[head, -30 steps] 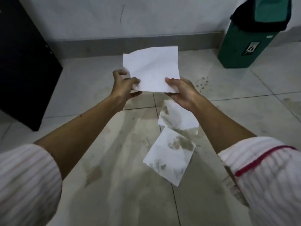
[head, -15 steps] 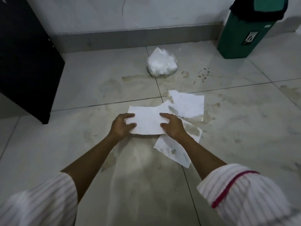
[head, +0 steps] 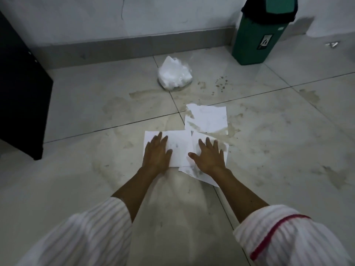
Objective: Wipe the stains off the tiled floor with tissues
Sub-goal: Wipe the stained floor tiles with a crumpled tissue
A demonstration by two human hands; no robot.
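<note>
Tissues [head: 178, 148] are pressed flat onto the floor [head: 288, 150] stains near the bin [head: 257, 35] by left hand [head: 156, 152] and right hand [head: 209, 157], fingers spread; a wiping stroke is judged next.

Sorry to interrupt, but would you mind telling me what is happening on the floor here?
A person is wiping a stained tiled floor. The left hand presses flat on one tissue, the right hand on a soiled tissue beside it. A third tissue lies just beyond, and stains remain.
</note>
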